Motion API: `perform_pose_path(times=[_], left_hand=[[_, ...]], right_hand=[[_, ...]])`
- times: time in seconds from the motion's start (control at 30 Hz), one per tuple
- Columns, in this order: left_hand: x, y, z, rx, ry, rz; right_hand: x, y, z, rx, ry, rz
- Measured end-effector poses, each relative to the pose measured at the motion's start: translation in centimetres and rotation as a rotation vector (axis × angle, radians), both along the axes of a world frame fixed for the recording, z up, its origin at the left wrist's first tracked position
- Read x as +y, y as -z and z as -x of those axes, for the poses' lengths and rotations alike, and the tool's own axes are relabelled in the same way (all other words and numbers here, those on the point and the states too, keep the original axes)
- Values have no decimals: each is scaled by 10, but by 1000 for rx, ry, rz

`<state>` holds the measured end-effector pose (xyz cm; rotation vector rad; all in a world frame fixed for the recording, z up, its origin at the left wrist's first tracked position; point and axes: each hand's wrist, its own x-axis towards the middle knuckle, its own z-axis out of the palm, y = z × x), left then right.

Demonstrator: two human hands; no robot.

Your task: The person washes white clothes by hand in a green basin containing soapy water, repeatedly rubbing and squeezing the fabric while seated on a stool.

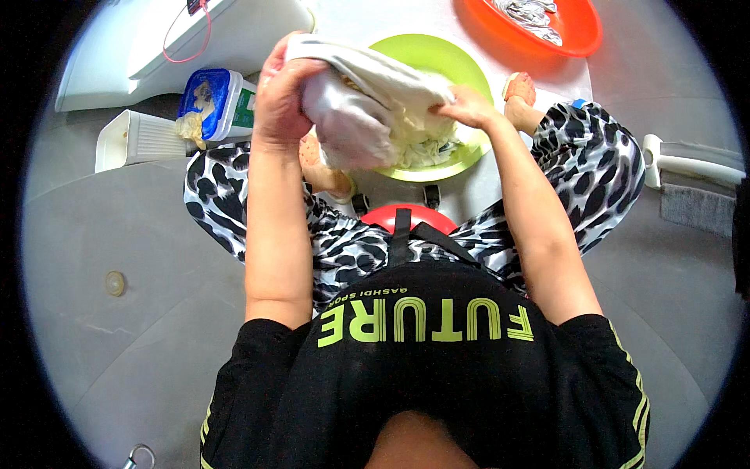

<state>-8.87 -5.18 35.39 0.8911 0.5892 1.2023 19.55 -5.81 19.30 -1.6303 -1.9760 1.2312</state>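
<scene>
Stretched between my two hands is a wet-looking white cloth point(363, 111), probably a garment, held above a lime-green basin point(410, 50). My left hand point(284, 97) grips its bunched left end, with the thumb over the top. At the other side, my right hand point(469, 106) pinches the cloth's right edge between thumb and fingers. A loose fold hangs down on the left, past the basin's rim. Below the cloth, pale crumpled fabric point(430, 152) lies in the basin. The basin's contents are partly hidden by the cloth.
An orange-red basin point(577, 26) with grey-white cloth point(530, 17) stands at upper right. To the left are a blue-lidded tub point(205, 102), a white ribbed bin point(152, 140) and a white fixture point(234, 44) with a pink cable point(208, 35). A red stool seat point(381, 216) shows beneath me.
</scene>
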Motion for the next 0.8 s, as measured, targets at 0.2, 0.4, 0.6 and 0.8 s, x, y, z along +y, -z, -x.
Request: perform_pose_path(times=[0.2,0.4,0.6,0.8], left_hand=[[19,61,35,41,-167,142],[-3,98,-31,-554,167,587],[-18,125,-72,-594,85,813],[-17,143,-83,-464,61,845]], right_hand=[[11,-77,-1,1211,553,221],[17,-95,4,1652,657,264],[-18,-68,76,685,708,-283],[-35,-68,131,-199,401,-298]])
